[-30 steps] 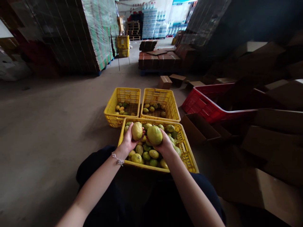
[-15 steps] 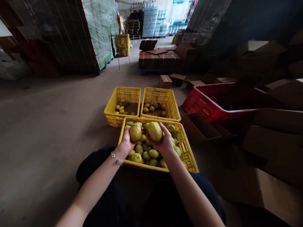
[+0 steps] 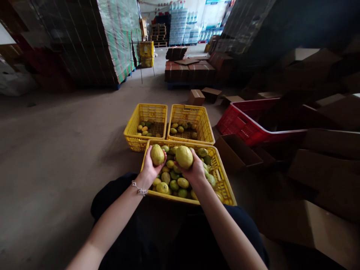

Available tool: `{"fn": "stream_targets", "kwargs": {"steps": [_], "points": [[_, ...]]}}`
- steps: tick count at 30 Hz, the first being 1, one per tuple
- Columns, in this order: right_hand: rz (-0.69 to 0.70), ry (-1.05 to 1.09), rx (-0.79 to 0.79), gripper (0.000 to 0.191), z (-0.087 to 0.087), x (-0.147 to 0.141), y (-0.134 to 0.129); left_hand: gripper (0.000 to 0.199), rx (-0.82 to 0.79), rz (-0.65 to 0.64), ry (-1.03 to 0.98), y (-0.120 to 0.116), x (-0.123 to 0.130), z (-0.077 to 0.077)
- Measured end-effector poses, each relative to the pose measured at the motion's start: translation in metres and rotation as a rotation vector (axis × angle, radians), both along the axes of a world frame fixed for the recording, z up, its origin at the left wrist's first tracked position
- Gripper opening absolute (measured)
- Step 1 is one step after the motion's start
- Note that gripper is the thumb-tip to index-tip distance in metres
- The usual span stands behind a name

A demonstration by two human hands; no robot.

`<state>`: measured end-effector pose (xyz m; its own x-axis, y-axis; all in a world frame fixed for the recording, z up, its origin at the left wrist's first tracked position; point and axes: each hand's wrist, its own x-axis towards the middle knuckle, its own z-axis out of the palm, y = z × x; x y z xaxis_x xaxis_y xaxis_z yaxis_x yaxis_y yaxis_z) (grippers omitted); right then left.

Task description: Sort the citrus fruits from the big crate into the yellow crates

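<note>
My left hand (image 3: 150, 167) cups a rounded yellow-green fruit (image 3: 157, 155), its palm turned up and fingers curled around the far side. In my right hand (image 3: 194, 169) rests a somewhat larger yellow-green fruit (image 3: 184, 157), gripped from the right and below. The two fruits are apart, side by side over a yellow plastic crate (image 3: 225, 182). Inside that crate lie many oval fruits, yellow to green, such as a yellow one (image 3: 162, 187) near the front wall. The fruit's exact kind is unclear to me.
Two yellow crates, a left one (image 3: 131, 131) and a right one (image 3: 209, 131), stand behind, each with several fruits. To the right are a red crate (image 3: 239, 122), an open cardboard box (image 3: 237, 152) and more cardboard. Wrapped stacks (image 3: 120, 41) rise at back left.
My left hand has shifted slightly left and turned its fruit, so the fingers now show along its right side. The right hand with its fruit has hardly moved.
</note>
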<state>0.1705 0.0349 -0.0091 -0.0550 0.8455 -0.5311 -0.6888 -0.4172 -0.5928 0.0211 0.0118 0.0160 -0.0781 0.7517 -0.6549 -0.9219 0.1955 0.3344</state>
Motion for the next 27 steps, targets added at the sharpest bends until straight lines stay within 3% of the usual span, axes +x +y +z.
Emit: {"fn": "stream_targets", "kwargs": {"steps": [6, 16, 19, 24, 27], "points": [[-0.026, 0.014, -0.132, 0.017, 0.006, -0.004, -0.001, 0.03, 0.003, -0.025, -0.012, -0.002, 0.003, 0.001], [0.046, 0.067, -0.103, 0.013, 0.02, -0.002, -0.008, 0.024, 0.058, -0.128, 0.043, -0.004, 0.002, 0.005], [0.12, 0.119, -0.005, 0.014, 0.019, 0.002, -0.009, 0.028, 0.195, -0.192, 0.234, -0.005, 0.003, 0.006], [0.248, 0.133, 0.274, 0.021, 0.018, 0.003, -0.013, 0.037, 0.616, -0.279, 0.664, -0.014, 0.002, 0.002], [0.263, 0.076, 0.358, 0.026, 0.021, 0.002, -0.017, 0.04, 0.732, -0.296, 0.802, -0.019, -0.001, -0.001]]}}
